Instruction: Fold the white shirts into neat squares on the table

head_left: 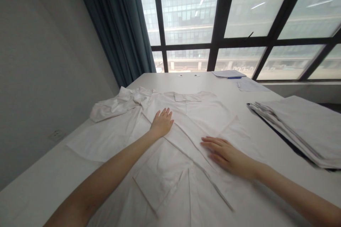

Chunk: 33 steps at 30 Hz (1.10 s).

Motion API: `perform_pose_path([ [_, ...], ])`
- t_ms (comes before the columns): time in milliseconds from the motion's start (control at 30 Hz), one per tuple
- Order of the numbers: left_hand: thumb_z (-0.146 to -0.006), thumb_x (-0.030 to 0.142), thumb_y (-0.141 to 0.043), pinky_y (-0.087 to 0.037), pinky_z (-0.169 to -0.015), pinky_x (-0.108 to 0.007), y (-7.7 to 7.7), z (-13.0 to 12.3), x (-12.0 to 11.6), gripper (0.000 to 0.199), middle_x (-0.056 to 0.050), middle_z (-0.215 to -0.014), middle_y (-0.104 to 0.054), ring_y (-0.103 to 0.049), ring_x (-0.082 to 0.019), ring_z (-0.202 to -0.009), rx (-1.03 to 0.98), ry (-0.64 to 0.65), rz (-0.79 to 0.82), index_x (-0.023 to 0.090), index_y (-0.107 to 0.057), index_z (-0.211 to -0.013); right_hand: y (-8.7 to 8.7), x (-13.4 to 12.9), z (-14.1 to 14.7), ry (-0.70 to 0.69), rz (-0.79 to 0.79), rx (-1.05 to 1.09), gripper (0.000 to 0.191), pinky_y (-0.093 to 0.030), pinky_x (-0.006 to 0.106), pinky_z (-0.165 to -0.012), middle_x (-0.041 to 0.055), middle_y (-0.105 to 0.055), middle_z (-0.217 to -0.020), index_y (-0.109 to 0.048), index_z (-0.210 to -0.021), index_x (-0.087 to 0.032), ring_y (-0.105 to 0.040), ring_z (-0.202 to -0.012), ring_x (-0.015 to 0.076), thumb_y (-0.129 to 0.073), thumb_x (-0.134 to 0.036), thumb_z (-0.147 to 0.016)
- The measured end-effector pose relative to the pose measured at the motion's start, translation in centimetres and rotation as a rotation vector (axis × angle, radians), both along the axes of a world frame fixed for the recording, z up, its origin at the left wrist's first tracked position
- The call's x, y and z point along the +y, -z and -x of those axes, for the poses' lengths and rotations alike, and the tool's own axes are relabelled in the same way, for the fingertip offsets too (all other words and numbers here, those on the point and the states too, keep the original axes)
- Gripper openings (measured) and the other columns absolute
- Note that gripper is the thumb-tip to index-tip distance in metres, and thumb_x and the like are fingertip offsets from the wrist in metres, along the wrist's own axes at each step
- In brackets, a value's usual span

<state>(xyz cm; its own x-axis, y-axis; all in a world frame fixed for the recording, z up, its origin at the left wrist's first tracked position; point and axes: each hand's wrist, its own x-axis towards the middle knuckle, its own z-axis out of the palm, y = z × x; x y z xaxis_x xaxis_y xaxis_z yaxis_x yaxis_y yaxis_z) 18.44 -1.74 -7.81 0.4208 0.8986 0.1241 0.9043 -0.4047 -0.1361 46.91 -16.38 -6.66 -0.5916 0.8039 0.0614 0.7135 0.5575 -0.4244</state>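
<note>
A white garment that looks like a long shirt or coat (pixel 165 163) lies spread over the white table, its collar end toward the window. One sleeve (pixel 114 108) is bunched up at the far left. On the upper middle of the cloth rests my left hand (pixel 162 123), palm down with the fingers stretched out. My right hand (pixel 226 154) is over the right part of the garment, fingers extended and slightly blurred; whether it presses on the cloth I cannot tell. Neither hand grips anything. The garment's near end runs out of the picture.
A stack of folded white cloth (pixel 306 124) lies on a dark board at the right. Papers (pixel 229 73) and a blue pen (pixel 234 77) are at the table's far edge. Behind stand a blue curtain (pixel 117 25) and a dark window frame (pixel 217 25); a grey wall (pixel 39 60) borders the left.
</note>
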Motion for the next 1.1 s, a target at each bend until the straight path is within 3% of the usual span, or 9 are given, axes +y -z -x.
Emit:
perform_pose_path([
  [100, -0.098, 0.035, -0.031, -0.023, -0.115, -0.047, -0.1, 2.2, -1.3, 0.051, -0.01, -0.154, -0.034, -0.029, -0.024, -0.143, -0.006, -0.004, 0.034, 0.016, -0.04, -0.144, 1.0, -0.2, -2.4, 0.142, -0.116, 0.047, 0.042, -0.042, 0.046, -0.106, 0.0112, -0.054, -0.139, -0.056, -0.131, -0.023, -0.049, -0.129, 0.0261, -0.039, -0.041, -0.097],
  [200, -0.098, 0.038, -0.03, -0.026, -0.113, -0.048, 0.0, 5.6, -1.4, 0.053, -0.012, -0.153, -0.035, -0.031, -0.026, -0.142, -0.03, -0.058, 0.043, 0.016, -0.039, -0.145, 2.3, -0.6, -4.4, 0.25, -0.227, 0.059, 0.04, -0.043, 0.048, -0.105, 0.0117, -0.056, -0.137, -0.056, -0.13, -0.023, -0.049, -0.128, 0.0272, -0.042, -0.041, -0.096],
  [300, -0.098, 0.036, -0.027, -0.026, -0.113, -0.05, 0.3, 8.3, -0.9, 0.052, -0.013, -0.152, -0.036, -0.031, -0.026, -0.142, -0.09, -0.142, 0.004, 0.015, -0.04, -0.144, 2.8, -0.9, -5.2, 0.303, -0.259, 0.068, 0.038, -0.043, 0.048, -0.105, 0.0115, -0.058, -0.133, -0.057, -0.126, -0.023, -0.051, -0.127, 0.0267, -0.042, -0.042, -0.096],
  [400, -0.098, 0.034, -0.027, -0.027, -0.113, -0.05, 0.6, 9.3, -0.5, 0.05, -0.012, -0.152, -0.036, -0.031, -0.024, -0.142, -0.157, -0.188, -0.03, 0.016, -0.043, -0.142, 2.7, -1.0, -5.1, 0.318, -0.257, 0.083, 0.035, -0.046, 0.046, -0.102, 0.0107, -0.061, -0.129, -0.06, -0.119, -0.024, -0.054, -0.123, 0.026, -0.041, -0.043, -0.097],
  [633, -0.096, 0.026, -0.03, -0.026, -0.113, -0.05, 0.6, 8.6, -1.1, 0.046, -0.017, -0.149, -0.04, -0.036, -0.027, -0.139, -0.079, -0.233, -0.17, 0.012, -0.051, -0.135, 2.4, -0.9, -5.0, 0.315, -0.211, 0.085, 0.035, -0.045, 0.046, -0.102, 0.0114, -0.06, -0.13, -0.062, -0.115, -0.023, -0.055, -0.121, 0.0259, -0.041, -0.044, -0.096],
  [767, -0.097, 0.025, -0.03, -0.022, -0.114, -0.05, -0.3, 7.0, -2.5, 0.044, -0.019, -0.148, -0.041, -0.036, -0.029, -0.139, 0.002, -0.085, -0.261, 0.009, -0.054, -0.131, 1.8, -0.9, -5.1, 0.306, -0.157, 0.124, 0.033, -0.045, 0.044, -0.101, 0.0102, -0.06, -0.13, -0.063, -0.101, -0.024, -0.056, -0.12, 0.0256, -0.04, -0.047, -0.096],
  [967, -0.095, 0.027, -0.04, -0.034, -0.11, -0.043, -2.5, 2.8, -6.0, 0.041, -0.014, -0.144, -0.048, -0.042, -0.026, -0.135, -0.074, 0.151, -0.094, 0.015, -0.051, -0.133, 1.4, -1.4, -4.8, 0.287, -0.108, 0.091, 0.035, -0.043, 0.046, -0.102, 0.0112, -0.055, -0.136, -0.058, -0.077, -0.023, -0.05, -0.126, 0.0289, -0.044, -0.052, -0.092],
  [1100, -0.094, 0.026, -0.043, -0.037, -0.109, -0.042, -3.0, 2.1, -8.9, 0.035, -0.014, -0.139, -0.051, -0.044, -0.025, -0.132, -0.164, 0.248, -0.083, 0.015, -0.053, -0.126, 1.4, -1.5, -4.9, 0.256, -0.1, 0.071, 0.038, -0.044, 0.047, -0.101, 0.0117, -0.053, -0.138, -0.053, -0.068, -0.022, -0.048, -0.128, 0.0298, -0.045, -0.05, -0.092],
])
